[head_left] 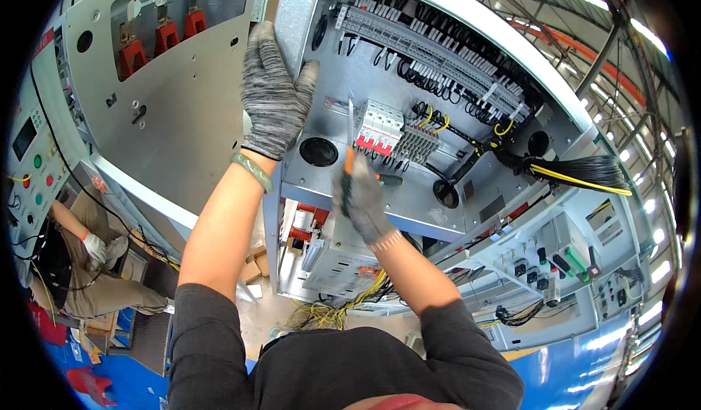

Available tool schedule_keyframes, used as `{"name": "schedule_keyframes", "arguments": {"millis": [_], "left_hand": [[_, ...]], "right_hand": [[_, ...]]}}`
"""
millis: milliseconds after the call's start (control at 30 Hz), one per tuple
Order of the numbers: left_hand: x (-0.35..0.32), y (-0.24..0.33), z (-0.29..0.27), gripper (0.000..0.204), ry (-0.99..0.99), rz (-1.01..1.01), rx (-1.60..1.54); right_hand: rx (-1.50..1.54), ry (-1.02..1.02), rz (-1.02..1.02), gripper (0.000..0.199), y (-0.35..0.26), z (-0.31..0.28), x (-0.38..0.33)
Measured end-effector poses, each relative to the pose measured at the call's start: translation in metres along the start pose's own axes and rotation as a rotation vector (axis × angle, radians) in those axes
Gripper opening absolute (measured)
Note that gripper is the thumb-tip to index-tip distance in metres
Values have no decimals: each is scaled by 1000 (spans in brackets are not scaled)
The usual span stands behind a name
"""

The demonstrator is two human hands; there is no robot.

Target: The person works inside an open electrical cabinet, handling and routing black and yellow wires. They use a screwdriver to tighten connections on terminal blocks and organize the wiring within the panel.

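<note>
My left hand [274,92], in a grey striped knit glove, lies against the upright metal frame of the open cabinet [303,16], fingers stretched upward and thumb apart. My right hand [365,198], in a grey glove, is closed around a screwdriver [350,158] with an orange and dark handle, its thin blade pointing up. A second dark green and black handle [391,180] sticks out to the right of that hand; its tool kind is hidden. Just beyond the screwdriver stands a white circuit breaker [380,127] with red levers, beside a grey terminal block [416,145].
Along the back of the cabinet runs a wired terminal strip [438,45]. A black cable bundle [577,173] leaves at right. The grey door [175,96] swings out at left, with red insulators [166,37] behind its window. Another person's gloved hand [95,248] is at far left.
</note>
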State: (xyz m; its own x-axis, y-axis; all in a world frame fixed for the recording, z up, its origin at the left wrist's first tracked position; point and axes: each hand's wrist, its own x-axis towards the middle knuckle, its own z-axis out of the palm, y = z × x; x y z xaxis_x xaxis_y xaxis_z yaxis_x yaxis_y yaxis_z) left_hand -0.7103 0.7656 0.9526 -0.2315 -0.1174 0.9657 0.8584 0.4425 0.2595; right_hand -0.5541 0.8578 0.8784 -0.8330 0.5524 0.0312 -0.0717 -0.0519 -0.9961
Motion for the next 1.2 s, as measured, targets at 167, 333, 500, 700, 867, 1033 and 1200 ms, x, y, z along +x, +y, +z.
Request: {"name": "schedule_keyframes", "arguments": {"millis": [167, 333, 500, 700, 867, 1033, 1200], "left_hand": [[-25, 35, -5, 75, -173, 360, -128], [10, 72, 51, 77, -213, 68, -188], [31, 56, 89, 82, -180, -41, -211], [13, 43, 100, 82, -198, 143, -56], [18, 31, 87, 82, -278, 214, -125], [25, 26, 88, 87, -283, 297, 63], [24, 28, 93, 85, -275, 323, -50]], "right_hand": [[-425, -209, -101, 55, 31, -93, -102], [-97, -114, 272, 61, 78, -133, -160], [121, 16, 350, 65, 96, -137, -180], [6, 66, 258, 62, 96, -151, -159], [26, 181, 285, 69, 75, -142, -144], [-21, 255, 5, 61, 69, -165, -134], [149, 268, -120, 40, 32, -187, -101]]}}
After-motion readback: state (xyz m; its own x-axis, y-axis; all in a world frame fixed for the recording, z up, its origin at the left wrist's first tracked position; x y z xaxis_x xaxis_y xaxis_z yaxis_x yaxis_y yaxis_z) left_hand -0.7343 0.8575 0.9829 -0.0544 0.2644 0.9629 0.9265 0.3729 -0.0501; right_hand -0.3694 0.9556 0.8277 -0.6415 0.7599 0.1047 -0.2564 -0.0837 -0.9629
